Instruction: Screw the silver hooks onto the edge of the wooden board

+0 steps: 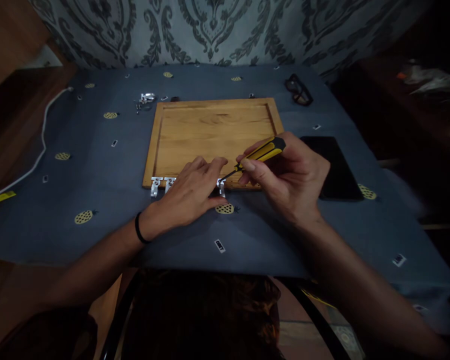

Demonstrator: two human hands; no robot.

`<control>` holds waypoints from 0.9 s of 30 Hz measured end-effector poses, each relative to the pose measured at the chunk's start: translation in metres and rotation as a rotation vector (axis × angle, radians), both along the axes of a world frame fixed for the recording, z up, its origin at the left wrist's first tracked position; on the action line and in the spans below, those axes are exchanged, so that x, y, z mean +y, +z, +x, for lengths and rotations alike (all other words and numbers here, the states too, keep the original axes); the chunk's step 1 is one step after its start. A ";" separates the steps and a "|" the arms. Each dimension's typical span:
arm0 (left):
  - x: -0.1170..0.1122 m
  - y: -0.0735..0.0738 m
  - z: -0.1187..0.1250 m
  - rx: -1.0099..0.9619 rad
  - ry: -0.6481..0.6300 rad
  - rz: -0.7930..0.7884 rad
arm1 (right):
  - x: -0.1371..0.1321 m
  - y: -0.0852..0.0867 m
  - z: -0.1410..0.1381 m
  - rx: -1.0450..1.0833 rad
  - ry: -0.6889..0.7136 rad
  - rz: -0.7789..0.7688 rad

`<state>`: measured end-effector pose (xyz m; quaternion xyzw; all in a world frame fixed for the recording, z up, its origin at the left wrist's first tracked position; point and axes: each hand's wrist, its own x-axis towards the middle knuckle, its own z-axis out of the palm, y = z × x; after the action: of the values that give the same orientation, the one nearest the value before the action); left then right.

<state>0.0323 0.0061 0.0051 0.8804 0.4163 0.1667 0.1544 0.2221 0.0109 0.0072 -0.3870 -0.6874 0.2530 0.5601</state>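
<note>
A framed wooden panel [210, 127] lies on the cloth-covered table. Silver hinges sit along its near edge: one hinge [156, 187] at the left corner, another hinge [169, 184] beside it, and a third hinge [221, 188] further right. My left hand [189, 192] rests over the near edge, fingers stretched out and thumb apart around the third hinge. In my right hand [294, 180] is a yellow and black screwdriver [263, 151], tilted, its tip at that third hinge. Any screw under the tip is too small to make out.
Loose metal hardware [146, 98] lies behind the panel's left corner. Black-framed glasses [298, 91] are at the back right. A dark tablet-like slab [335, 167] lies right of the panel, partly behind my right hand. A white cable [44, 131] runs along the left.
</note>
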 end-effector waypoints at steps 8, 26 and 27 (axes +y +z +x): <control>0.000 -0.003 -0.001 -0.025 -0.015 0.021 | 0.003 -0.006 0.002 -0.137 -0.141 0.222; 0.000 -0.002 0.000 -0.024 -0.003 0.016 | -0.003 -0.006 0.002 -0.043 -0.199 0.139; 0.000 -0.002 0.000 -0.024 -0.007 0.015 | -0.003 -0.007 0.002 -0.048 -0.198 0.133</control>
<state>0.0324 0.0061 0.0027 0.8808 0.4102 0.1800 0.1533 0.2240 0.0082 0.0000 -0.4210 -0.6744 0.1408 0.5900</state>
